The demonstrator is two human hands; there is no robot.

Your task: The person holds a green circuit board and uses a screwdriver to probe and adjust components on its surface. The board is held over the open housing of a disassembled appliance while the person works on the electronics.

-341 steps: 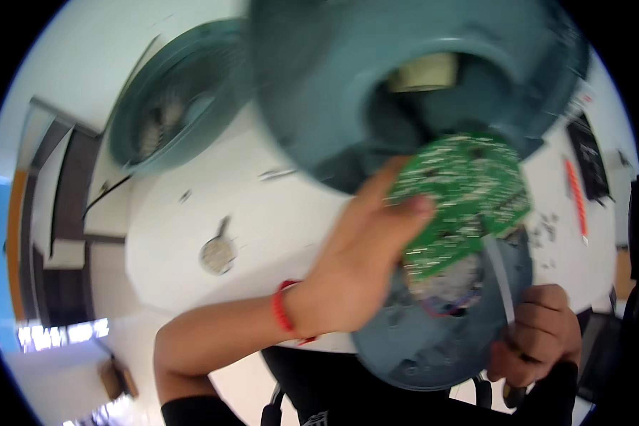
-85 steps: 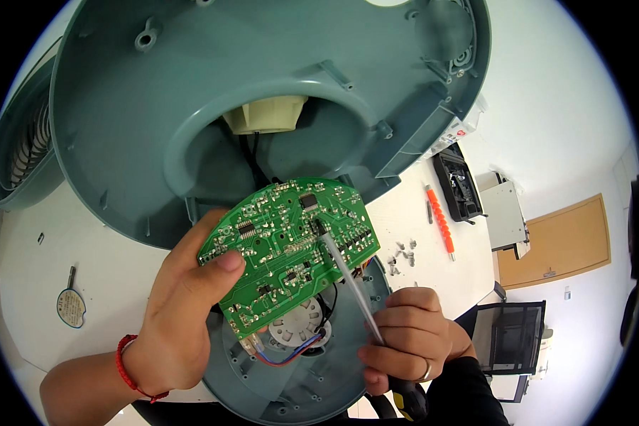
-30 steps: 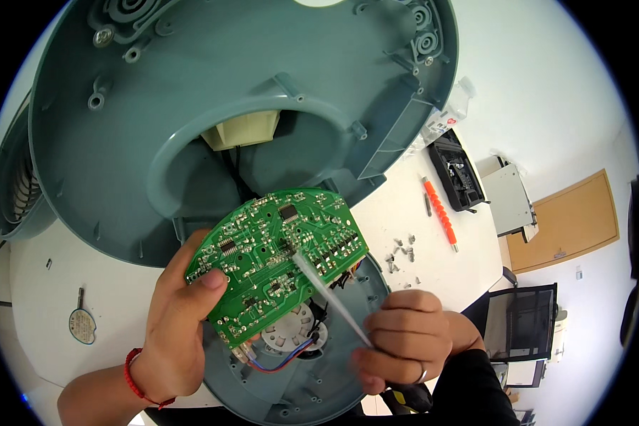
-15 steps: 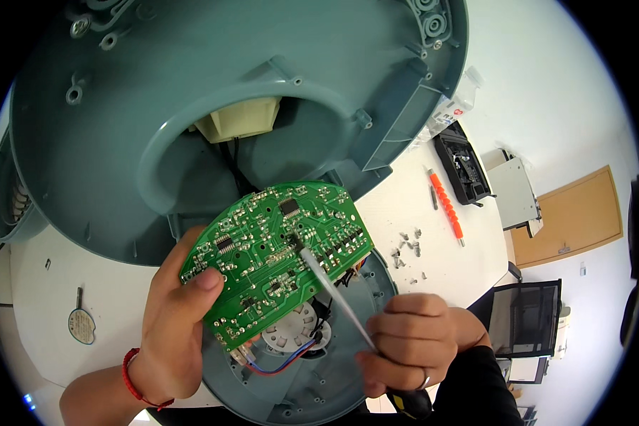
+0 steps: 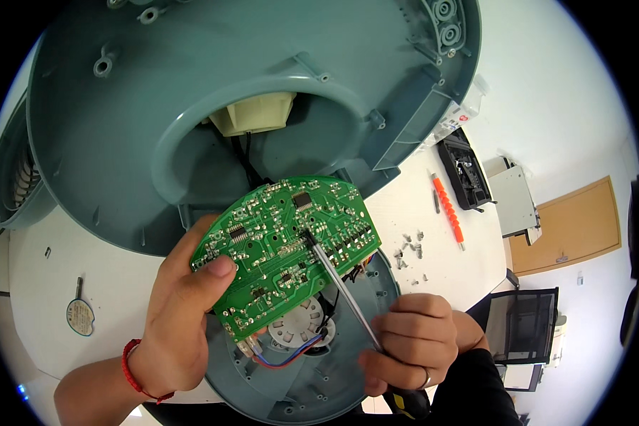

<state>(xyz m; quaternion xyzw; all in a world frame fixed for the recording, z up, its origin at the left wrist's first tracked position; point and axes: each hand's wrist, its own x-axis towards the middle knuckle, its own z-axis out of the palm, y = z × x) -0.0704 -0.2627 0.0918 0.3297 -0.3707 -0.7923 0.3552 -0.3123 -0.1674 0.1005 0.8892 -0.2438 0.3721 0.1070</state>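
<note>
My left hand (image 5: 184, 309) grips the left edge of a green circuit board (image 5: 263, 273), thumb on its face and the other fingers mostly hidden behind it. The board is tilted, its soldered side toward me. In my right hand (image 5: 412, 341) is a screwdriver (image 5: 344, 291), its dark tip touching or just above the board's middle. The black and yellow handle shows below my fist. Under the board lies a grey-green round housing (image 5: 284, 394) holding a silvery perforated disc (image 5: 295, 328). Blue and red wires (image 5: 287, 361) run from the board's lower corner toward the disc.
A large grey-green shell (image 5: 227, 42) stands behind the board, black cables passing through its opening. Several screws (image 5: 408, 248), an orange flexible shaft (image 5: 448, 209) and an open black tool case (image 5: 465, 170) lie on the right. A small round-ended item (image 5: 80, 316) is on the left.
The view has shifted slightly, so the shell and table sit a little further right. The screwdriver tip stays near the same spot on the board. Both hands keep their grips.
</note>
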